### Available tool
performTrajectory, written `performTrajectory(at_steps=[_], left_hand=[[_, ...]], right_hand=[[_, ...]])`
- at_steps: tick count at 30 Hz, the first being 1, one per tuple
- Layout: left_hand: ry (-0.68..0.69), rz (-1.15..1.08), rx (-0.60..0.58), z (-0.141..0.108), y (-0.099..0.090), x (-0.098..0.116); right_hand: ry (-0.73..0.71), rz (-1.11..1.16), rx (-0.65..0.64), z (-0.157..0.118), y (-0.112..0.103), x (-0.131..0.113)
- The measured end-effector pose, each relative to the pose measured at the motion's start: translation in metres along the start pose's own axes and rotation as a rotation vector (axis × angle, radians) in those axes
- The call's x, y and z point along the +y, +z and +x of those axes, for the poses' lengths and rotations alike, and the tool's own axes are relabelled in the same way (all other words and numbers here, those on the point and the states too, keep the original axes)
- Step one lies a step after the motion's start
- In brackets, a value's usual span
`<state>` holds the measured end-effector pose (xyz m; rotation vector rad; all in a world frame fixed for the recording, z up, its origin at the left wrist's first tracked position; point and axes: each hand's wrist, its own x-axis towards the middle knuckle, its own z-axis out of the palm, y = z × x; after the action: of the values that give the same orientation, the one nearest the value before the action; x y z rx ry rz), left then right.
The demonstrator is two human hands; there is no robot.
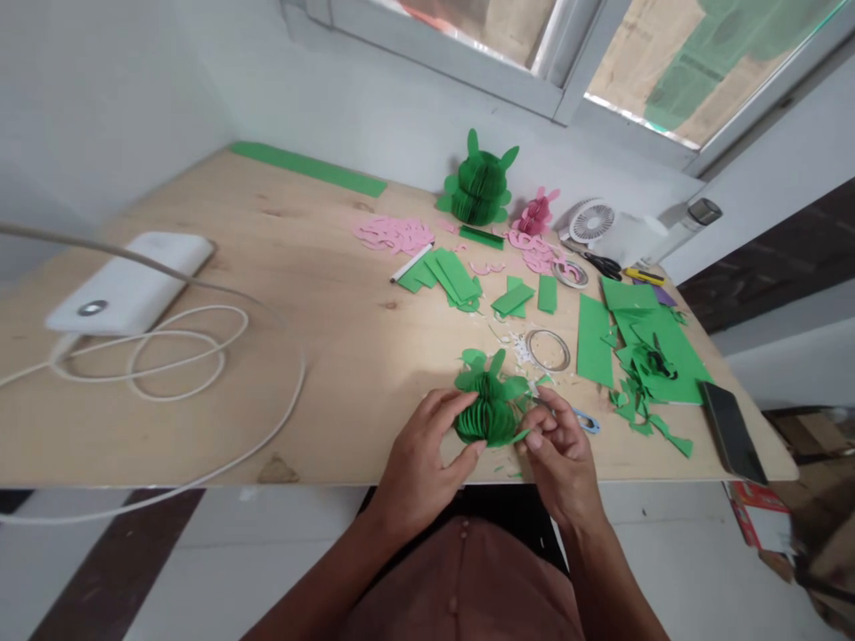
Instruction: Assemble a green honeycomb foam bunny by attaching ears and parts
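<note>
A small green folded-paper figure with fanned, honeycomb-like pleats and leaf-shaped ears lies at the near edge of the table. My left hand grips its left side between thumb and fingers. At its lower right, my right hand pinches a small green paper piece that touches the figure; whether it is fixed on cannot be told. Just beyond my right fingers lies a blue-handled cutter, partly hidden. A roll of tape rests behind the figure among white scraps.
A larger green paper figure and a pink one stand by the wall. Green strips, pink cut-outs, black scissors and a phone lie about. A white power bank with a looped cable sits left.
</note>
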<state>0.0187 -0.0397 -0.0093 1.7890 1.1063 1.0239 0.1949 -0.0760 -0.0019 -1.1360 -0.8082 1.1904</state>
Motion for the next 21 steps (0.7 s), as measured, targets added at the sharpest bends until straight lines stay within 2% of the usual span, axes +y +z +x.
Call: performTrajectory(at_steps=[4, 16, 21], left_hand=[[0.026, 0.026, 0.004, 0.0, 0.001, -0.001], [0.198, 0.313, -0.011, 0.007, 0.009, 0.004], [0.25, 0.38, 0.068, 0.002, 0.018, 0.009]], right_hand=[[0.01, 0.057, 0.029, 0.001, -0.001, -0.001], [-0.011, 0.12, 0.287, 0.002, -0.008, 0.001], [-0.035, 0.118, 0.349, 0.001, -0.012, 0.004]])
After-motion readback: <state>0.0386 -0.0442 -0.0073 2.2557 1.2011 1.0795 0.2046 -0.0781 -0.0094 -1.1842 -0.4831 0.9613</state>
